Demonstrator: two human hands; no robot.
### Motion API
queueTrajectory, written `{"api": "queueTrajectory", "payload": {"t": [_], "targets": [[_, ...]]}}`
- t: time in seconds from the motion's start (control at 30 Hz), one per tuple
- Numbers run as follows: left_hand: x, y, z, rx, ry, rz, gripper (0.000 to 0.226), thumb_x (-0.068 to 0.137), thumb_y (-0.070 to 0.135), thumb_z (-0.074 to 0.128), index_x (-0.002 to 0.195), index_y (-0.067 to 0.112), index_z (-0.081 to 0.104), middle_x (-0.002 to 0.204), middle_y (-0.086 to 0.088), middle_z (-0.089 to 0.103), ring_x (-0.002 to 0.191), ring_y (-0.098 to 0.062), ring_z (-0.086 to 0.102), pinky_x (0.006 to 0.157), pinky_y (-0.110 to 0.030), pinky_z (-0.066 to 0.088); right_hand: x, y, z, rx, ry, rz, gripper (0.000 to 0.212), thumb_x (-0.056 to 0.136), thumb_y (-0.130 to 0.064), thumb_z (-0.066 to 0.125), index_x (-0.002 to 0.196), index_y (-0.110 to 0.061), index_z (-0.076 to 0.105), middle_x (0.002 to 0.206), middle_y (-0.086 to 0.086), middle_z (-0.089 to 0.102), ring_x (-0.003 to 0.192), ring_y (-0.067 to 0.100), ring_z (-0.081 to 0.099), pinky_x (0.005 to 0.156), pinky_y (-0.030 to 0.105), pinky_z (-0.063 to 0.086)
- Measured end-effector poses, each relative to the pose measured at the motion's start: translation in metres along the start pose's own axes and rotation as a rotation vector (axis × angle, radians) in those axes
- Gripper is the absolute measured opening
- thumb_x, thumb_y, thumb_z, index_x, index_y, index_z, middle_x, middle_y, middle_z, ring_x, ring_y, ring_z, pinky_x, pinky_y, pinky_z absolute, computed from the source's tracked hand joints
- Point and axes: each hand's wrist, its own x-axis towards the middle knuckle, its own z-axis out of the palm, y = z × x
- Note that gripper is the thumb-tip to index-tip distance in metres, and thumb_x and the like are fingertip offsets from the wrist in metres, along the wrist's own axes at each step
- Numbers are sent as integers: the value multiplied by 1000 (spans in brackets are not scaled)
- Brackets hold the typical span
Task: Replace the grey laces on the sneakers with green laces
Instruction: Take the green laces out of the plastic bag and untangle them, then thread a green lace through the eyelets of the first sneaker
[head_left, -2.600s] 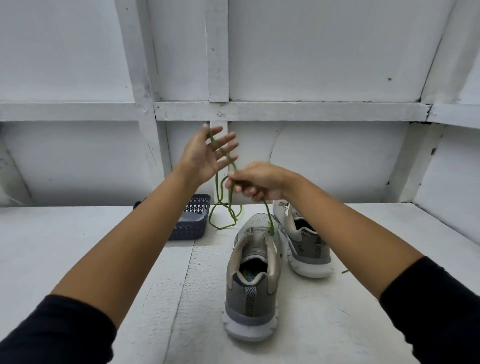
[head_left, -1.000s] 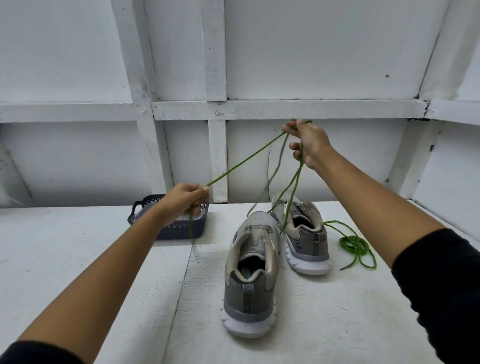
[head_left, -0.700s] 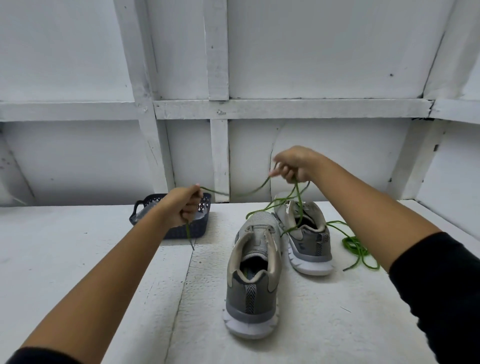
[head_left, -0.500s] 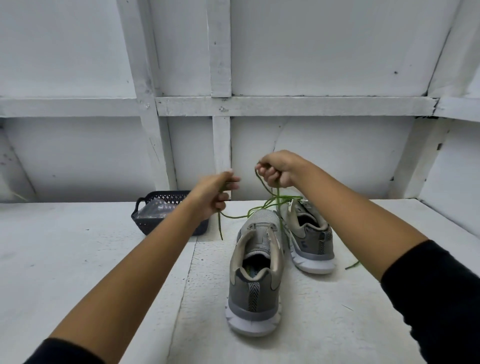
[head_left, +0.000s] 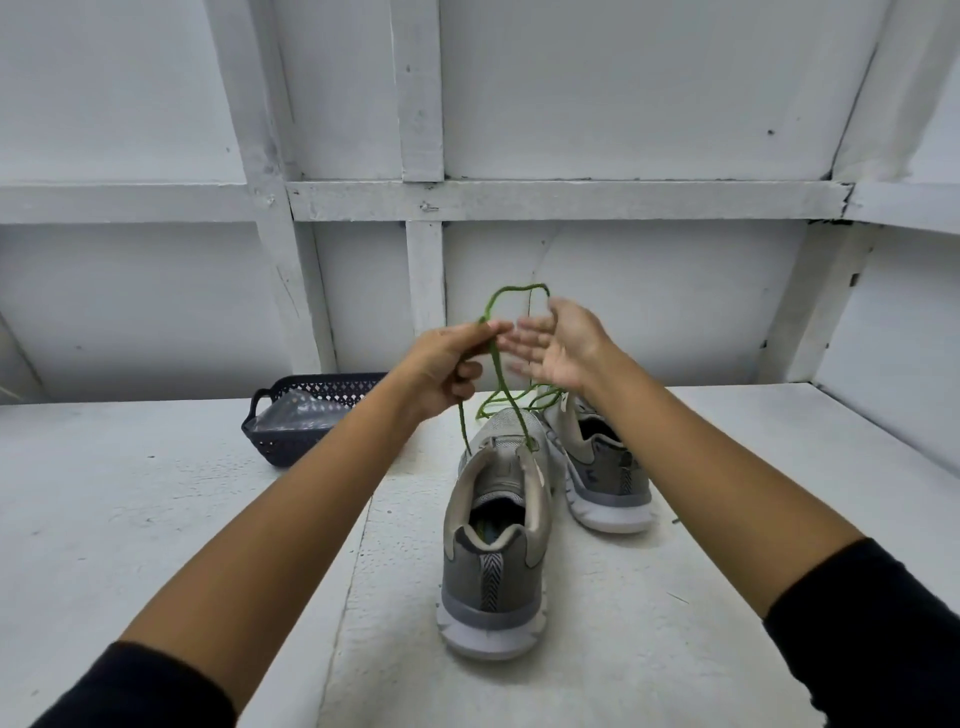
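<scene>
A white desk (head_left: 156, 519) fills the lower half of the view, under a white panelled wall. Two grey sneakers stand on it, heels toward me. The near sneaker (head_left: 493, 545) is in the middle, and the far sneaker (head_left: 602, 478) sits just beside it to the right. I see no grey laces on either. A dark basket (head_left: 291, 447) sits at the back left, well apart from the shoes.

Both of my hands are raised above the near sneaker. My left hand (head_left: 441, 369) pinches the green lace (head_left: 501, 384) between thumb and fingers. My right hand (head_left: 561, 348) is spread, palm toward the left, blurred, gripping nothing.

The lace arcs in a loop above my hands. Two strands drop to the top of the near sneaker, and more lies bunched over its toe.

I judge that I am sorting the green lace for the near sneaker. Next, my right hand needs to take the loose strand so that I can draw both sides even.
</scene>
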Motion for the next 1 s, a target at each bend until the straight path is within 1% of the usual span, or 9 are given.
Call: {"api": "queueTrajectory", "payload": {"t": [0.13,0.23,0.3,0.53,0.67,0.77,0.87,0.93,1.0], "targets": [[11,11,-7,-88,74,-29,13,92,25,56,90,18,66,69,11,63,36,-1,29,31,-12,21,-16,35,-12,-345,-216,37,34,99,-25,30,107,-10,59,100,6,67,96,22,62,82,39,46],[16,13,-4,-151,94,-62,14,94,26,54,87,18,64,63,11,63,35,-2,28,32,-11,18,-25,48,-15,-656,-242,-104,24,98,-22,46,115,-12,60,96,-1,67,91,14,64,82,36,46],[19,15,-4,-189,104,-64,15,94,26,53,87,18,62,61,10,63,33,-1,28,31,-11,18,-28,51,-14,-751,-211,-181,20,95,-19,53,108,-8,64,89,0,65,83,11,62,79,33,47],[24,16,1,-257,119,-103,16,95,25,53,85,16,61,56,9,61,31,-2,26,30,-10,17,-34,48,-17,-414,-238,-138,22,98,-14,44,82,-14,58,89,1,64,84,15,62,71,31,49],[22,17,0,-251,144,-87,16,94,26,54,84,16,61,62,7,62,34,-1,32,32,-10,21,-32,53,-18,-483,-327,-121,22,98,-15,46,82,-13,60,88,2,69,79,14,66,71,27,48],[20,13,-2,-159,141,-67,29,90,43,56,88,14,59,84,0,63,57,-8,51,49,-19,44,-29,53,-17,-395,-282,-168,22,97,-12,47,81,-11,62,80,1,68,71,9,65,68,25,48],[10,-5,-4,103,79,-141,58,87,62,44,105,8,57,101,-6,60,89,-18,58,72,-34,51,-25,53,-19,-241,-193,-196,24,97,-7,46,79,-10,61,70,-1,68,61,6,64,61,22,49],[1,-25,-5,192,34,-162,52,91,54,45,108,8,60,98,-5,64,94,-17,60,82,-34,49,-23,56,-21,-212,-156,-200,23,96,-7,46,79,-11,61,64,-4,68,59,6,63,58,21,49],[-5,-40,-5,128,3,-124,26,95,33,51,95,11,65,80,0,67,83,-13,62,81,-30,48,-21,57,-23,-213,-142,-194,23,96,-8,47,79,-12,62,62,-6,67,59,5,63,57,21,49]]}}
